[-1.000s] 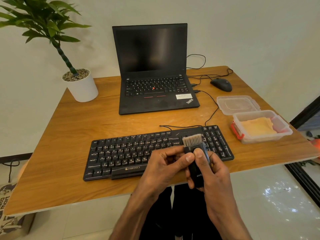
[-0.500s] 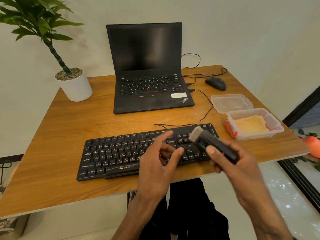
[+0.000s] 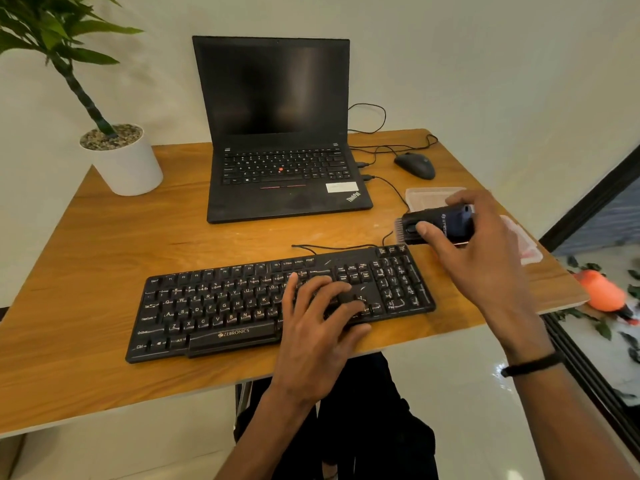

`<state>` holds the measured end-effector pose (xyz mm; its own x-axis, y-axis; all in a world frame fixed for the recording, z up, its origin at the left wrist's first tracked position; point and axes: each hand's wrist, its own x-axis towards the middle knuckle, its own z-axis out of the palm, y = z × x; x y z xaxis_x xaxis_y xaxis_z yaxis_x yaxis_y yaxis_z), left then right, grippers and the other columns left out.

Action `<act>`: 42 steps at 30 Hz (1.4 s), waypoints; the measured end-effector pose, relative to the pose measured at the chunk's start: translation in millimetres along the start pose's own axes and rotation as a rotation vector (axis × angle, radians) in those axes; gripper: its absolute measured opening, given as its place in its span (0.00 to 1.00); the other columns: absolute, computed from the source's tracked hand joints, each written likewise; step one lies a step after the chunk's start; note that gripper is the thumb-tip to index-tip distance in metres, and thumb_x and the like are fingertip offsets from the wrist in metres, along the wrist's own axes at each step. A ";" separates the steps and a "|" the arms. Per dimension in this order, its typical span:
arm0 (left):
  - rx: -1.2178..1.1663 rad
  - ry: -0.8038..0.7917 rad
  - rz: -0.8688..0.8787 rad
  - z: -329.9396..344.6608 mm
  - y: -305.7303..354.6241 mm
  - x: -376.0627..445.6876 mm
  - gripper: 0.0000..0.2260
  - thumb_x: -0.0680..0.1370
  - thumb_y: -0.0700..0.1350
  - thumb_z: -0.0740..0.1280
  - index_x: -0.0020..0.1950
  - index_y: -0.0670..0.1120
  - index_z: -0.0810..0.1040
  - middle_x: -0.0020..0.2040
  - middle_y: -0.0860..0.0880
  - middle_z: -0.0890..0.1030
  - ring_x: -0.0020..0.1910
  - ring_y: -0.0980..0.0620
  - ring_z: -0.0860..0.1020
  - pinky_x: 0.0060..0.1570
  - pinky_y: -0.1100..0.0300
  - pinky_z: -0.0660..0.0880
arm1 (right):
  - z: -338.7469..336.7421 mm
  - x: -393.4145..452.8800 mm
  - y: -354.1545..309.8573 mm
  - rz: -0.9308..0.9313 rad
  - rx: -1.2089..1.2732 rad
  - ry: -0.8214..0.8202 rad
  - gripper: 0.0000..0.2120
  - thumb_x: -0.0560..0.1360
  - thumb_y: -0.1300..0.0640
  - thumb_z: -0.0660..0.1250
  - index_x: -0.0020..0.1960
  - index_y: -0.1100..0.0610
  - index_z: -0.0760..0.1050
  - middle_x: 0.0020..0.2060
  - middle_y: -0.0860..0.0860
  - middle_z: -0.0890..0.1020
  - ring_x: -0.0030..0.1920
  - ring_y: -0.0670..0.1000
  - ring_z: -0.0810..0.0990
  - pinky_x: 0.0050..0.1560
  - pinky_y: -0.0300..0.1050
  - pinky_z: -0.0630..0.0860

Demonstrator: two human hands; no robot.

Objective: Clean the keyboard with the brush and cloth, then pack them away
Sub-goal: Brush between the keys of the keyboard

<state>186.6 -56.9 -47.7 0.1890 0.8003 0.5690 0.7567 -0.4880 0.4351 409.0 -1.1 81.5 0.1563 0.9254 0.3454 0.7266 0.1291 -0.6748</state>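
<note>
While the left hand (image 3: 322, 313) lies flat on the right half of the keyboard (image 3: 277, 303), fingers spread and holding nothing, the right hand (image 3: 485, 244) is raised above the bench's (image 3: 104, 258) right edge. Its grip is closed around the black brush (image 3: 436, 225), held level with the bristle end pointing left and the thumb on its side. Behind that hand a clear lid (image 3: 429, 197) and a plastic container (image 3: 526, 247) are partly hidden. An open laptop (image 3: 280, 133), a mouse (image 3: 415, 165) and a potted plant (image 3: 121, 157) stand along the far edge.
</note>
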 end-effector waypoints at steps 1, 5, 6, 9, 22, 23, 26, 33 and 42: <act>0.006 0.009 -0.003 -0.9 -1.9 -2.5 0.15 0.76 0.56 0.76 0.60 0.52 0.85 0.67 0.51 0.80 0.73 0.46 0.72 0.79 0.32 0.54 | 2.0 2.4 -0.1 -0.010 -0.057 -0.007 0.23 0.77 0.47 0.74 0.68 0.50 0.70 0.55 0.50 0.82 0.52 0.45 0.79 0.41 0.21 0.69; 0.034 0.041 -0.009 -4.1 -5.8 -9.7 0.16 0.76 0.55 0.76 0.61 0.50 0.85 0.66 0.50 0.81 0.75 0.46 0.72 0.80 0.33 0.51 | 8.7 9.0 0.4 -0.018 -0.144 -0.015 0.28 0.76 0.48 0.75 0.73 0.50 0.69 0.61 0.54 0.83 0.57 0.53 0.82 0.51 0.32 0.70; 0.046 0.035 -0.007 -3.9 -5.8 -9.8 0.17 0.77 0.55 0.76 0.62 0.50 0.85 0.67 0.50 0.81 0.75 0.47 0.72 0.81 0.33 0.50 | 9.4 10.8 0.4 -0.011 -0.164 -0.018 0.29 0.76 0.48 0.75 0.73 0.51 0.69 0.60 0.53 0.83 0.54 0.52 0.82 0.49 0.31 0.70; 0.085 -0.006 -0.005 -3.0 -5.1 -9.7 0.18 0.79 0.58 0.72 0.65 0.51 0.83 0.69 0.50 0.81 0.76 0.49 0.71 0.81 0.34 0.50 | 13.7 16.2 1.8 -0.020 -0.229 -0.032 0.27 0.75 0.50 0.76 0.70 0.53 0.71 0.58 0.53 0.83 0.47 0.48 0.78 0.44 0.36 0.71; 0.144 -0.037 -0.027 -0.9 -4.0 -9.2 0.18 0.80 0.62 0.69 0.66 0.54 0.82 0.71 0.52 0.79 0.78 0.49 0.69 0.80 0.31 0.48 | 55.2 12.5 -1.4 -0.168 -0.359 -0.087 0.25 0.77 0.51 0.74 0.70 0.53 0.70 0.55 0.54 0.83 0.54 0.56 0.81 0.51 0.48 0.76; 0.146 -0.043 -0.030 -0.8 -4.2 -9.4 0.18 0.80 0.62 0.69 0.66 0.54 0.82 0.71 0.52 0.79 0.78 0.49 0.69 0.80 0.31 0.48 | 59.6 9.8 -4.7 -0.182 -0.356 -0.097 0.25 0.77 0.50 0.73 0.71 0.52 0.69 0.56 0.54 0.83 0.55 0.56 0.81 0.52 0.48 0.77; 0.144 -0.053 -0.033 -0.3 -4.6 -9.4 0.18 0.80 0.62 0.69 0.66 0.55 0.81 0.71 0.52 0.79 0.78 0.50 0.69 0.79 0.31 0.48 | 68.5 4.2 -12.7 -0.198 -0.322 -0.133 0.26 0.78 0.48 0.72 0.73 0.51 0.68 0.59 0.53 0.83 0.57 0.54 0.81 0.56 0.47 0.79; 0.144 -0.065 -0.038 -0.1 -5.3 -9.6 0.18 0.81 0.63 0.68 0.66 0.56 0.81 0.72 0.53 0.78 0.78 0.50 0.68 0.79 0.30 0.50 | 46.2 16.3 -15.5 -0.047 -0.019 -0.045 0.26 0.77 0.50 0.74 0.72 0.49 0.71 0.61 0.48 0.81 0.58 0.44 0.79 0.48 0.24 0.72; 0.149 -0.066 -0.037 0.3 -4.6 -9.3 0.18 0.81 0.63 0.67 0.66 0.55 0.81 0.73 0.52 0.78 0.79 0.50 0.68 0.79 0.30 0.48 | 34.4 18.3 2.8 -0.106 -0.242 -0.014 0.29 0.76 0.53 0.75 0.74 0.54 0.70 0.62 0.56 0.82 0.61 0.56 0.82 0.62 0.53 0.79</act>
<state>181.5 -62.0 -55.2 0.1957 0.8404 0.5054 0.8476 -0.4042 0.3437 390.9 28.4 63.5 0.0630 0.9164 0.3954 0.8774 0.1380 -0.4595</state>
